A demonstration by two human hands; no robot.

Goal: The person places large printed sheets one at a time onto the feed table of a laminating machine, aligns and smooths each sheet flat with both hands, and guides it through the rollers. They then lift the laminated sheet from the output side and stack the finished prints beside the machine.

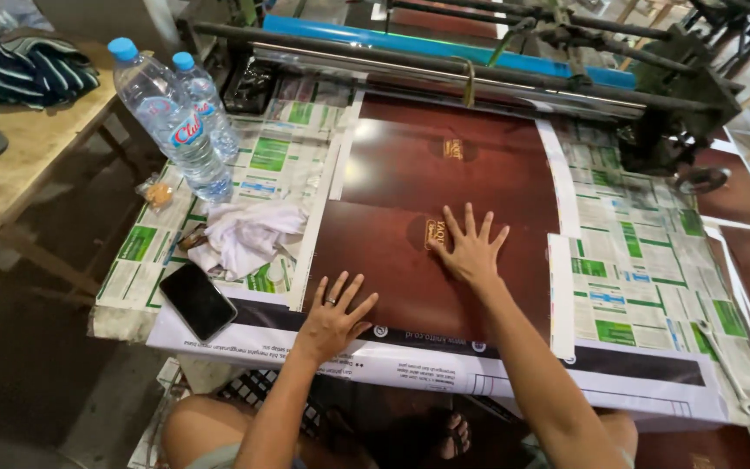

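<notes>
Both hands, left hand (333, 314) and right hand (470, 250), lie flat and open, gripping nothing, on the glossy maroon sheet (444, 208): thin, light, floppy, likely slippery; best lifted at its edges.

Two water bottles (175, 122), a crumpled white cloth (249, 234) and a black phone (197, 300) lie left on printed paper sheets (644, 260); a striped garment (32, 69) sits beyond.

Phone (197, 300) left of sheet (410, 260), bottles (175, 122) behind cloth (245, 236)
</notes>
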